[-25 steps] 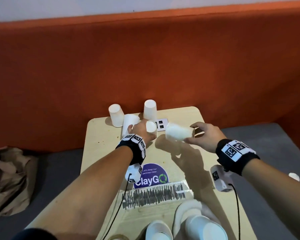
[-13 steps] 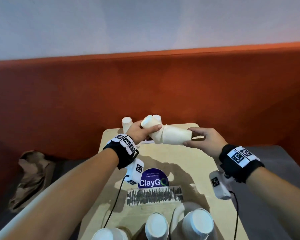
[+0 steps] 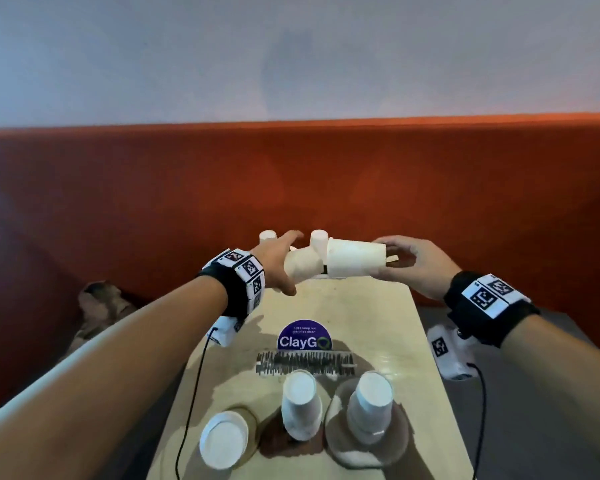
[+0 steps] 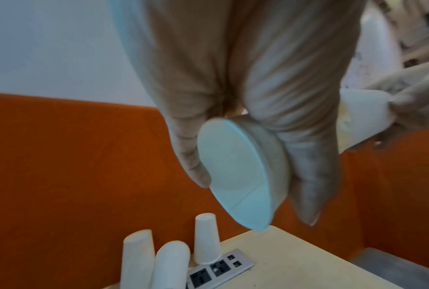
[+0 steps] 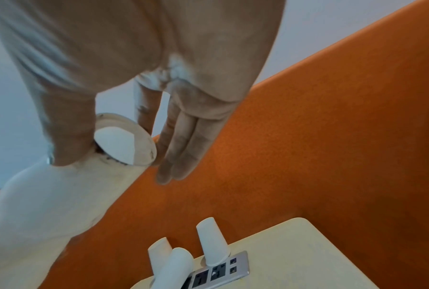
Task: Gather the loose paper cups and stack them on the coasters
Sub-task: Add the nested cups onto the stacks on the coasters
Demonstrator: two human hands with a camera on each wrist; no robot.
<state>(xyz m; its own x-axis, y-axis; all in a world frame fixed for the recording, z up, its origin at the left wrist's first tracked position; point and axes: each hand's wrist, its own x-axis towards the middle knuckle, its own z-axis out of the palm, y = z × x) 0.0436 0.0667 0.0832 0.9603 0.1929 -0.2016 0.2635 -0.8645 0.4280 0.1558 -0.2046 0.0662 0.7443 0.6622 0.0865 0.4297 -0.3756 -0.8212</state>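
The left hand (image 3: 274, 263) grips a white paper cup (image 3: 302, 266) lying sideways in the air, its fingers (image 4: 307, 176) curled round the wall near the base. The right hand (image 3: 414, 265) pinches a second cup (image 3: 355, 259) at its base between thumb and fingers (image 5: 181, 148), with its open mouth pointing at the first cup; the two cups meet above the far end of the desk (image 3: 378, 317). Beyond them, three more cups (image 4: 206, 240) sit by a power socket panel (image 4: 219, 270) set in the desk, two upside down and one lying on its side. On the near side of the purple ClayGo sticker (image 3: 305, 336), three inverted cups (image 3: 369, 410) stand in a row, the right one on a round coaster (image 3: 400, 441).
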